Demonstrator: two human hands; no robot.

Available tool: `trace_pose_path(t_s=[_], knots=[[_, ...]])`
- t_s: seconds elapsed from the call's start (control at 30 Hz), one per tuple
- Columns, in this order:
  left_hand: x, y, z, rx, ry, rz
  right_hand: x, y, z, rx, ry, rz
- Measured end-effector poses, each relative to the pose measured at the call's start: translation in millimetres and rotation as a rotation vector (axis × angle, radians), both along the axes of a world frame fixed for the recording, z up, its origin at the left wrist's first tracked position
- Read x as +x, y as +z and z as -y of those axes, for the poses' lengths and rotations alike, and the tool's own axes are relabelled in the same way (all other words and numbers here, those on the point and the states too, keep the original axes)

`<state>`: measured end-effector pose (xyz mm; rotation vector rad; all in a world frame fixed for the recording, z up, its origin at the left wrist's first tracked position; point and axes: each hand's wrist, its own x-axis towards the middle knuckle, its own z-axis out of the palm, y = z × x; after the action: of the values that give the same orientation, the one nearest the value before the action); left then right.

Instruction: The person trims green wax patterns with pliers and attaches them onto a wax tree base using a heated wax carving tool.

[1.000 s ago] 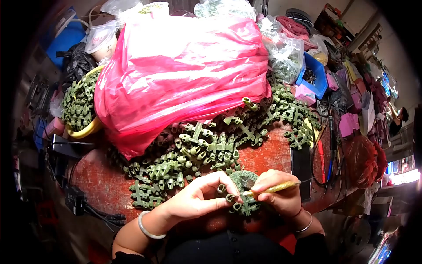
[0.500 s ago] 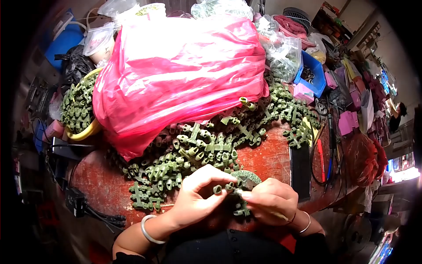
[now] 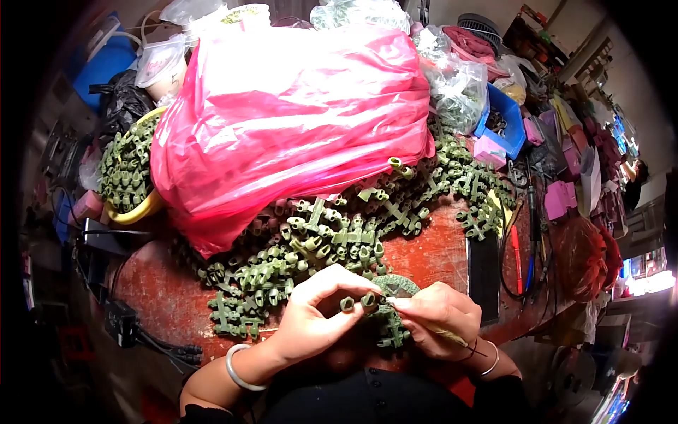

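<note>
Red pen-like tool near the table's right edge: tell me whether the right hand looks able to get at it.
Probably yes, though the right hand is gripping a slim yellowish-handled tool; the flat black slab between it and the red pen-like tool looks low enough to reach over.

Left of the pink plastic bag (image 3: 296, 120) sit a black bag (image 3: 127, 106) and a tub (image 3: 162, 71); to its right, a blue tray (image 3: 515, 133).

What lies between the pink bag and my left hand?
A heap of green pieces lies between the pink bag and your left hand, seen in the head view.
</note>
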<state>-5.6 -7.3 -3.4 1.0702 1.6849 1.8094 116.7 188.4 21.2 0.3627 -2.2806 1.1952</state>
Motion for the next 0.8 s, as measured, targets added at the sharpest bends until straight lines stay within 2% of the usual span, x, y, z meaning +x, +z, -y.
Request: trace_pose_path(t_s=[0.07, 0.13, 0.2, 0.23, 0.37, 0.47, 0.5, 0.63, 0.73, 0.8], knots=[[0, 2, -1, -0.007, -0.043, 0.245, 1, 1, -3, -0.009, 0.000, 0.006], [0, 5, -2, -0.006, -0.077, 0.337, 1, 4, -10, -0.206, -0.014, 0.065], [0, 3, -2, 0.009, -0.148, 0.575, 2, 3, -14, -0.361, -0.092, 0.184], [1, 6, -2, 0.033, -0.171, 0.695, 3, -2, -17, -0.455, -0.046, 0.257], [0, -4, -1, 0.093, -0.214, 0.766, 1, -3, -13, -0.713, 0.163, 0.396], [-1, -5, 0, 0.073, -0.291, 0.741, 2, -4, -12, -0.659, 0.122, 0.405], [-1, -5, 0, 0.088, -0.321, 0.734, 0, -3, -14, -0.499, 0.078, 0.357], [-1, -4, -1, 0.101, -0.330, 0.751, 1, -2, -13, -0.481, 0.062, 0.329], [-1, -3, 0, 0.107, -0.332, 0.770, 0, -4, -13, -0.547, 0.175, 0.327], [0, -3, -1, 0.115, -0.344, 0.769, 2, -4, -13, -0.564, 0.074, 0.396]])
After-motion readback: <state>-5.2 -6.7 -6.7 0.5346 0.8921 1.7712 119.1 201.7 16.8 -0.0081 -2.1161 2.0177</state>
